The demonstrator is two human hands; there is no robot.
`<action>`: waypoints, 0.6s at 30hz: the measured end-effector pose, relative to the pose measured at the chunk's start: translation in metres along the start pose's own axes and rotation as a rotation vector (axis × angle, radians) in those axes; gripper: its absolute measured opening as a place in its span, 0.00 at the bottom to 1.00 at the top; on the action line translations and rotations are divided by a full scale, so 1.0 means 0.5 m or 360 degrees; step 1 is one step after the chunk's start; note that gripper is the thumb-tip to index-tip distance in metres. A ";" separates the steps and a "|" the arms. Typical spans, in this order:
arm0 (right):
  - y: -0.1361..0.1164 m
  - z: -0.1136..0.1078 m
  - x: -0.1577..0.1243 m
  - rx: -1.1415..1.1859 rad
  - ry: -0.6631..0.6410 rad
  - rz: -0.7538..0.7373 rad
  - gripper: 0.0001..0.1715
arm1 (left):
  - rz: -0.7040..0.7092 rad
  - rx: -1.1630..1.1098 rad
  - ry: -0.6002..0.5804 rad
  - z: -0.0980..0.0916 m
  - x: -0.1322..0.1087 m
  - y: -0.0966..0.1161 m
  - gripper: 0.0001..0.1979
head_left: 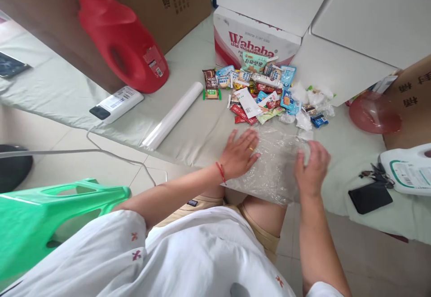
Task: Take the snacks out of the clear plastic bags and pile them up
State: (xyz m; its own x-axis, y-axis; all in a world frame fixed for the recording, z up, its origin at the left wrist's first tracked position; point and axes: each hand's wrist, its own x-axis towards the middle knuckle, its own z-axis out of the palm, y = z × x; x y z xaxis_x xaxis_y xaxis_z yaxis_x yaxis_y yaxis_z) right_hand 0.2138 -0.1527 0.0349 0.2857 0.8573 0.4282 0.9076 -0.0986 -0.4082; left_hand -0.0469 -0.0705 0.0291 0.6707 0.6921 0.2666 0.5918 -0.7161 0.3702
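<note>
A crinkled sheet of clear plastic film lies over the front edge of the cloth-covered table. My left hand rests flat on its left part with the fingers spread; a red string bracelet circles the wrist. At the film's right edge is my right hand, slightly blurred, thumb and fingers apart and curved downward. Just beyond both hands sits a pile of small wrapped snacks in many colours. A white packet lies on top of it, and crumpled clear plastic pieces are at its right side.
On the left are a roll of clear film, a white power bank with a cable, and a red jug. A Wahaba-printed box stands behind the snacks. At right are a red balloon, black wallet-like item and white bottle.
</note>
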 end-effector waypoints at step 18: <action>-0.091 0.146 0.224 0.0490 -0.0479 0.0835 0.26 | -0.0019 -0.0018 -0.0286 0.054 0.009 -0.071 0.30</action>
State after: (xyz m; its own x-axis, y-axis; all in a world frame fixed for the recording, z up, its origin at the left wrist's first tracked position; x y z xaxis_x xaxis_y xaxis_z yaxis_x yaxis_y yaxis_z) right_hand 0.1821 -0.0151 0.0426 0.5260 0.8428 -0.1141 0.5302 -0.4298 -0.7309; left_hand -0.0528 -0.0447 -0.0069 0.7333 0.6726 0.0988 0.5959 -0.7059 0.3828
